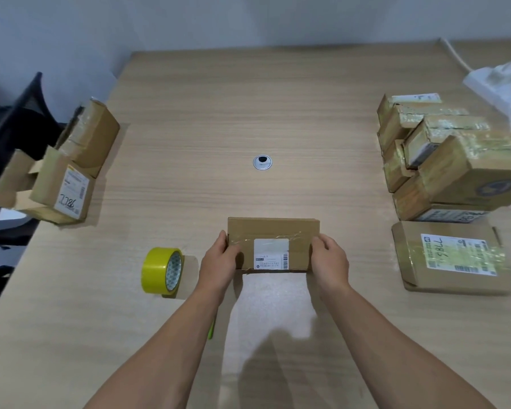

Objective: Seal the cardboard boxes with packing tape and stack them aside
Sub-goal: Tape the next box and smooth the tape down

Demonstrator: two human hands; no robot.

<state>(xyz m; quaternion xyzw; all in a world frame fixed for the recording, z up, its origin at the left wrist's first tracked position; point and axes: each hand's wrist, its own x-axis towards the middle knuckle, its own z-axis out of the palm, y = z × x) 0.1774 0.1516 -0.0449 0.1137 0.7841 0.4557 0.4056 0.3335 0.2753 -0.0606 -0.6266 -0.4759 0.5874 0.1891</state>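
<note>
Right now both hands are on one small cardboard box (273, 228), low-centre on the table (248, 113), just in front of the person. Left hand (219, 267) grips the box's left end and right hand (331, 264) grips the right end. Fingers are curled round the short ends w/ thumbs on top, so both are clamped on the box, none free. The box's long axis runs left-right between the hands, label side up. A shiny clear strip crosses the top by the label; no yellow tape seen on it, so prob. not sealed yet (judgement).

Key relation: yellow tape roll (161, 270) stands on its edge just left of the left hand, close but not touching, and well away from the right hand. So the left hand is the nearer one for the tape, and the right could keep the box pinned.

Taped stack (443, 160) sits far right w/ a flat box (452, 258) in front of it, both on the right hand's side. Looser pile of boxes (80, 160) is far left, some flaps open, likely the to-do side. A thin green pen-like item (211, 332) shows by the left forearm, partly hidden. Cable grommet (262, 162) is mid-table, behind the box.
</note>
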